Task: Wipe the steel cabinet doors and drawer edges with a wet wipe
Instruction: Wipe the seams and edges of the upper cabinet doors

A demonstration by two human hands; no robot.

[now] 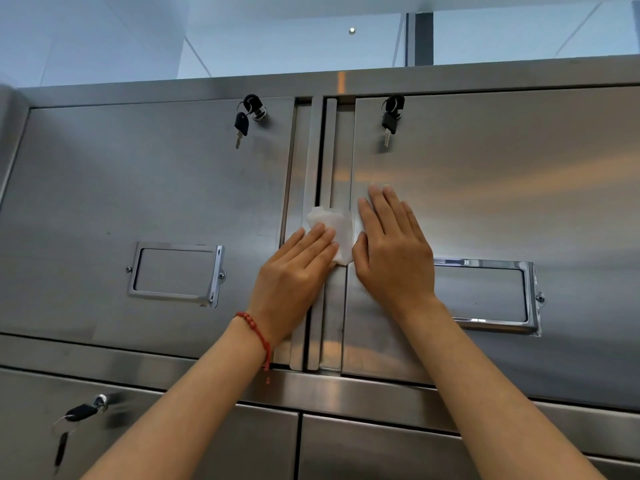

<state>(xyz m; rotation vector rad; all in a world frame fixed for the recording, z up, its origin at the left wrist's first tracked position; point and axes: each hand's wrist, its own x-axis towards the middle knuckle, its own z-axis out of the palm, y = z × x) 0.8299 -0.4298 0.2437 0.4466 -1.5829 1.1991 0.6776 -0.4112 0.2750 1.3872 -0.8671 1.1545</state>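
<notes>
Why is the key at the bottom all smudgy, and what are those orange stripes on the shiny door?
Head view: the lower-left key is smeared by motion blur; the orange bands on the right door are reflected light glaring off steel; the wide lens bends the cabinet's edges.

I could read no writing, number or brand anywhere. The label holder (176,273) on the left cabinet door (104,202) was blank, and the holder (485,294) to the right of it, partly behind my right hand (391,247), showed nothing either.

White crumpled wet wipe (331,227) pressed, seemingly flat, against steel door edges (325,161).
</notes>
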